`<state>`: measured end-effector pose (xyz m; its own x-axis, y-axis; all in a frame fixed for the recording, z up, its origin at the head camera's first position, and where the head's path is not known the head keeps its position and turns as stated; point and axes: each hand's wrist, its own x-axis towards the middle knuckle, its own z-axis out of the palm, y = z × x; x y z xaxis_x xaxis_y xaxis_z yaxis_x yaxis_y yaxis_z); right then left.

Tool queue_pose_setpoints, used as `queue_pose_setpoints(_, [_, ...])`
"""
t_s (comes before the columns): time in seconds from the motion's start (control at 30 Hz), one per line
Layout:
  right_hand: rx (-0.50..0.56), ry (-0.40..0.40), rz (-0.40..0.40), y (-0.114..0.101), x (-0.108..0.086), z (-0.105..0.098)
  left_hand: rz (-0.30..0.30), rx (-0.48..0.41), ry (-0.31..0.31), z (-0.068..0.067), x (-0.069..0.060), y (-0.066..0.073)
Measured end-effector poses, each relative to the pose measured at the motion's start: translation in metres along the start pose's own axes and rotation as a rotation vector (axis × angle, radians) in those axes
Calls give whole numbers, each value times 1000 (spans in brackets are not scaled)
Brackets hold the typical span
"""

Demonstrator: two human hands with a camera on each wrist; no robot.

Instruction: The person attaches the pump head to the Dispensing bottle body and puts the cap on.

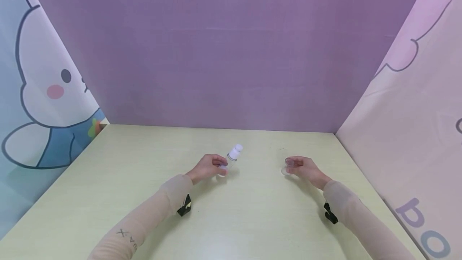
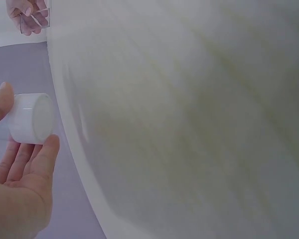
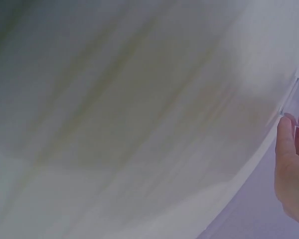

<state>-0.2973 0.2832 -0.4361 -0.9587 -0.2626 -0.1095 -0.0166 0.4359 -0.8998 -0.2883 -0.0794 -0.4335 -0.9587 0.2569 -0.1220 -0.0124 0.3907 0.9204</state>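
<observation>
A small clear bottle with a white top [image 1: 235,152] is in my left hand [image 1: 208,167], tilted to the upper right in the head view. Thumb and fingers grip it low down. In the left wrist view its white round base [image 2: 43,118] faces the camera, between the thumb and fingers. To the right, my right hand [image 1: 306,169] holds a clear, cup-like piece [image 1: 285,171] by its side. The same clear piece [image 3: 295,102] shows only partly at the edge of the right wrist view. A gap of bare table separates the two hands.
Both hands are over a pale yellow-green table [image 1: 231,220]. A purple panel [image 1: 231,51] rises at its back edge. Printed cloths stand on the left [image 1: 54,107] and right [image 1: 408,131]. Black wrist mounts [image 1: 185,206] hang under both sleeves.
</observation>
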Motion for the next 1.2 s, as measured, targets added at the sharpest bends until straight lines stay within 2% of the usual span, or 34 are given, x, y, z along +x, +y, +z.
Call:
queue_pose_setpoints(0.17, [5, -1, 1, -2, 0, 0, 12, -4, -6, 1, 0, 0])
queue_pose_setpoints(0.47, [-47, 84, -6, -11, 2, -3, 18, -6, -15, 2, -2, 3])
queue_pose_setpoints(0.73, [10, 116, -22, -20, 5, -1, 18, -12, -26, 2, -3, 1])
queue_pose_setpoints(1.2, [93, 126, -48, -40, 2, 4, 18, -21, -42, 3, -3, -1])
